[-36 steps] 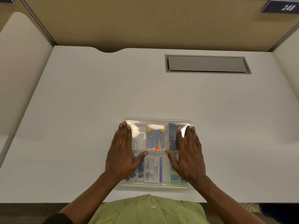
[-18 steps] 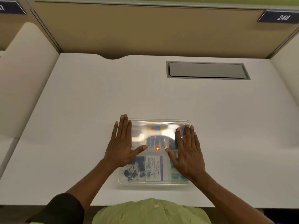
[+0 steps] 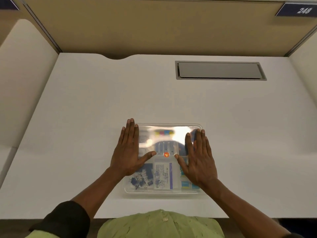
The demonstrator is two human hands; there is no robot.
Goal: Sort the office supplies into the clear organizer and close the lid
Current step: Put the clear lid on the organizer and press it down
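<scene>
While both palms lie flat, fingers spread, the left hand (image 3: 127, 152) covers the organizer's (image 3: 163, 191) left edge and the right hand (image 3: 199, 158) its right side, neither gripping anything. Between the thumbs an orange dot (image 3: 166, 154) shows on the closed lid (image 3: 171, 133). Beside the left wrist lie blue clips (image 3: 139, 182); a white packet (image 3: 163, 176) sits between the hands, all on the desk (image 3: 85, 117)

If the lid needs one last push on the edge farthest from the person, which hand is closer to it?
Probably the left hand: its fingertips already reach the far left corner of the clear organizer. The right hand lies flat on the lid with fingertips short of that edge.
</scene>
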